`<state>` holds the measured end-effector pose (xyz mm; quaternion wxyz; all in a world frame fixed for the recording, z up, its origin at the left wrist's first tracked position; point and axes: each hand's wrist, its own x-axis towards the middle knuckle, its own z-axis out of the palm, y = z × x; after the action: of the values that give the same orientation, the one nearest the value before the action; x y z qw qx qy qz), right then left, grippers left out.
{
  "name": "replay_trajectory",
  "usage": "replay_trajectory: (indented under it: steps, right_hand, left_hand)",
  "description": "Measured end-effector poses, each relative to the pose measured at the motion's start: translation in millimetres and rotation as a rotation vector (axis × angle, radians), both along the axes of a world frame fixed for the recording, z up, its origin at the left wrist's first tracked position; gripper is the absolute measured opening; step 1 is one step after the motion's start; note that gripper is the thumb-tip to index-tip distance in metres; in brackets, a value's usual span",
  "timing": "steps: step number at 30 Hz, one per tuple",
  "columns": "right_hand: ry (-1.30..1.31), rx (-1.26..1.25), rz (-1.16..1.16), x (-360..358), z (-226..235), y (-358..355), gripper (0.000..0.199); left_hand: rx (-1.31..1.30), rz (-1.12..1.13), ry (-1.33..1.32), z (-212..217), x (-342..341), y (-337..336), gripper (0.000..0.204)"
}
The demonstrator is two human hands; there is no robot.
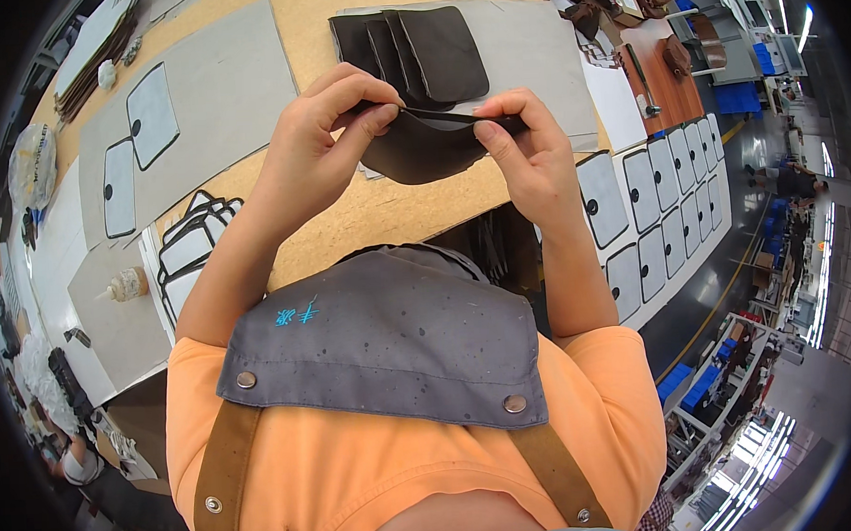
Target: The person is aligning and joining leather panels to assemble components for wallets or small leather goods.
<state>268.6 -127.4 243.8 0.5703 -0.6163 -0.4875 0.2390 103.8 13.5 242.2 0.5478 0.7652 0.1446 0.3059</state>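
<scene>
Hands — left hand (320, 142) | right hand (525, 152) — both pinch dark leather piece (420, 147)

Both forearms rise from the lower edge, elbows bent, wrists angled inward. Left hand (311, 152) pinches with thumb against curled fingers (361, 83). Right hand (525, 157) mirrors it, thumb pressed to forefinger. Hands level, close together, knuckles up, in front of the chest.

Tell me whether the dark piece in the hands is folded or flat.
Folded: the dark piece bends over along its top edge, pinched by the left hand and right hand.
</scene>
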Motion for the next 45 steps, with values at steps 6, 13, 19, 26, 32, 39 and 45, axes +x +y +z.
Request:
replay_trajectory:
  steps: [6, 13, 19, 26, 32, 39, 45]
  right_hand:
    - [-0.024, -0.002, -0.02, 0, -3, -1, 0.006]
    - [0.014, 0.028, 0.042, 4, -2, -1, 0.006]
    - [0.094, 0.014, 0.282, 15, 2, 0, 0.005]
    - [0.384, 0.136, 0.48, 10, -2, 7, 0.009]
    - [0.255, 0.13, 0.491, 10, 0, 8, 0.015]
    - [0.27, 0.135, 0.477, 12, -2, 7, 0.012]
    - [0.239, 0.07, 0.372, 12, 3, 2, 0.009]
  left_hand:
    - [0.092, -0.061, 0.112, 6, -5, 1, 0.011]
    - [0.055, -0.13, 0.14, 11, -7, 4, 0.011]
    - [-0.118, -0.359, 0.108, 14, -9, 15, 0.01]
    - [-0.374, -0.566, 0.064, 10, -3, 22, 0.012]
    - [-0.398, -0.571, 0.062, 9, 0, 25, 0.014]
    - [-0.362, -0.582, 0.023, 11, 0, 22, 0.011]
    - [-0.322, -0.564, 0.015, 13, -2, 21, 0.007]
